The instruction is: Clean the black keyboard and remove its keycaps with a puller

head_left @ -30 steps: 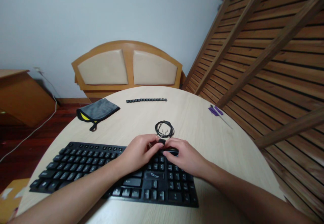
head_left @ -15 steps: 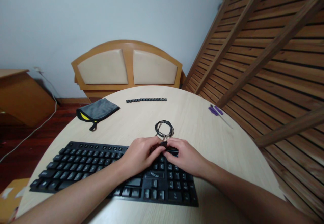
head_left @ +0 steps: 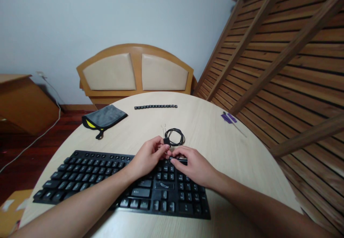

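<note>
My left hand (head_left: 153, 155) is closed, its thumb and fingers pinching a wire keycap puller (head_left: 167, 142) with a black square middle. Thin wire loops stick up from it, and more wire shows below, by the fingertips. Beside it, my right hand (head_left: 190, 162) is closed in a pinch at the puller's lower end. A small dark piece shows at its fingertips, too hidden to name. Both hands are over the upper right part of a black keyboard (head_left: 161, 185). Bare switch spots show along its top row. Just beyond the hands lies a coiled black cable (head_left: 183, 136).
Farther back on the round table (head_left: 215, 141) is a row of small black keycaps (head_left: 156, 106). A folded grey cloth (head_left: 107, 117) with yellow lining lies at left. At right are a purple brush (head_left: 228, 118) and its thin pale handle. A wooden slatted frame (head_left: 290, 58) leans beyond.
The puller has moved left and tilted, its upper loops now left of the cable coil. My left hand has shifted slightly up and left; my fingertips have drawn apart.
</note>
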`<action>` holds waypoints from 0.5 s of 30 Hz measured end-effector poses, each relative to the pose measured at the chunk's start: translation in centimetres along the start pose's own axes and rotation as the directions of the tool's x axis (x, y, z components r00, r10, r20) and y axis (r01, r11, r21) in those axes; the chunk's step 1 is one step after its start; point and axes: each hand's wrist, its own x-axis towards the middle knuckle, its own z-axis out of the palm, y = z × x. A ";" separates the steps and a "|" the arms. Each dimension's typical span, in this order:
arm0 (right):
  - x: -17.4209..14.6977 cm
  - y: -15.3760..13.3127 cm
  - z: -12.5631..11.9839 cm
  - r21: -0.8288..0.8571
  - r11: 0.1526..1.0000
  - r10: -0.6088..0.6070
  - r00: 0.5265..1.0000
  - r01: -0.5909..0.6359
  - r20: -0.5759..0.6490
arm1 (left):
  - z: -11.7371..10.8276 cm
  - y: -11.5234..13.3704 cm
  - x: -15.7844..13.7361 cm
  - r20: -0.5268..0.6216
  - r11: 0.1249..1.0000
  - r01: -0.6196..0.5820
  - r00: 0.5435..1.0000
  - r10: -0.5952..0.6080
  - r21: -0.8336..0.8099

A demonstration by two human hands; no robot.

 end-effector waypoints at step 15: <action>0.2 0.7 0.3 0.293 0.939 0.219 0.969 -0.178 -0.113 | 0.2 1.1 -0.6 -0.029 0.992 -0.078 0.996 0.081 0.100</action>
